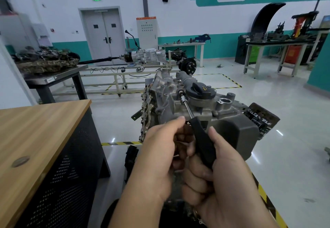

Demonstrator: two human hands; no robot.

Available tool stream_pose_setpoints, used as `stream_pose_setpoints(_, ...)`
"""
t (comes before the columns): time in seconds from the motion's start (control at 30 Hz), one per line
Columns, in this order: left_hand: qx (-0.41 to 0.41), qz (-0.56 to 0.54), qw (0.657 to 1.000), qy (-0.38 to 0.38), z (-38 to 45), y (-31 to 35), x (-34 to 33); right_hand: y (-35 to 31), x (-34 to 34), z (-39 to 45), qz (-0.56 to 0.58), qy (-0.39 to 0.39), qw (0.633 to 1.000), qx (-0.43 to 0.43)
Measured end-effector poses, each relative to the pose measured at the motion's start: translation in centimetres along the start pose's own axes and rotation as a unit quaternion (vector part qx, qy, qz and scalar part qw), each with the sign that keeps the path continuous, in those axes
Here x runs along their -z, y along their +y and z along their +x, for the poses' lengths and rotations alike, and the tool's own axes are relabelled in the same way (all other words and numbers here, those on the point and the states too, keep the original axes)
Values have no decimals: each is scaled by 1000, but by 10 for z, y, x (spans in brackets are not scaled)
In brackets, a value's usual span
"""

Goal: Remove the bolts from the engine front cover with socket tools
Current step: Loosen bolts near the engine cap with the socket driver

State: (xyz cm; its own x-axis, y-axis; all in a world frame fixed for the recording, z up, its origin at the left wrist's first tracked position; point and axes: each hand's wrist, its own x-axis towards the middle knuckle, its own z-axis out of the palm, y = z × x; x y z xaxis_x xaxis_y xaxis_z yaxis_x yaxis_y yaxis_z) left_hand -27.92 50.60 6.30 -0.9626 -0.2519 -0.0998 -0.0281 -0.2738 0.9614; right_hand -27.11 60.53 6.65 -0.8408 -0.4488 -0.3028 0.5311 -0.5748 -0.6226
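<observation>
Gripping matte black driver handle (202,144), both hands.

The engine (192,106) is seen at the centre of the frame, with a counter (35,129) at lower left. Both hands, left (159,154) and right (219,179), are placed before the engine, around the socket driver (201,144), whose tip is apparently set on a bolt (180,92) beside the filler cap (201,89).

A wooden-topped desk (35,120) near left; a gearbox (142,55), perhaps, on a far stand.
</observation>
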Motion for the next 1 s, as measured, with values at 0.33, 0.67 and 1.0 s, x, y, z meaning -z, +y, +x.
stream_pose_setpoints(0.33,62,-99,992,-43,1,8,-14,1,16,-10,-368,78,881,287)
stream_pose_setpoints(0.67,44,-139,986,-76,-1,8,-18,16,33,-9,-535,130,678,487)
stream_pose_setpoints(1.0,60,-193,978,-52,-2,10,-18,3,26,-18,-550,135,620,543)
